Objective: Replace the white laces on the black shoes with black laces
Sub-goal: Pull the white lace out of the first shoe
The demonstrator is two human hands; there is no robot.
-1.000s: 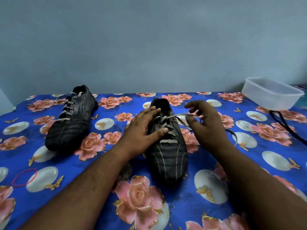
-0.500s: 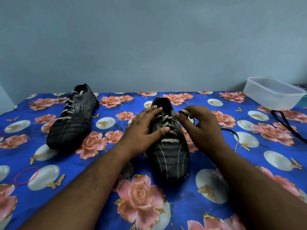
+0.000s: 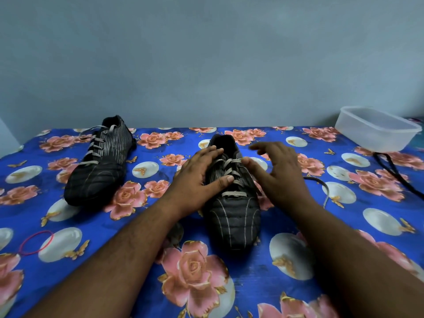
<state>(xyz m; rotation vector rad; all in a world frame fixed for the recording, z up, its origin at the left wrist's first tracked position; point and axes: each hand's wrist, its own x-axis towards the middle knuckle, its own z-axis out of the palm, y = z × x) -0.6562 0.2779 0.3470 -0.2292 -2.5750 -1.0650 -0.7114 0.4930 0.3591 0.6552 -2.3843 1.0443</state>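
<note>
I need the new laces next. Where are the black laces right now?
In the head view, the black laces lie on the floral cloth at the far right, just in front of the clear plastic container, well right of the right hand.

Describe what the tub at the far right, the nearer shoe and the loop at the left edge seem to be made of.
Tub: translucent, frosted plastic, probably; the cloth shows faintly through its wall.
Nearer shoe: matte black leather or synthetic, with stitched pale lines; which one is unclear.
Loop: thin pink ring lying limp, likely a rubber band.
</note>
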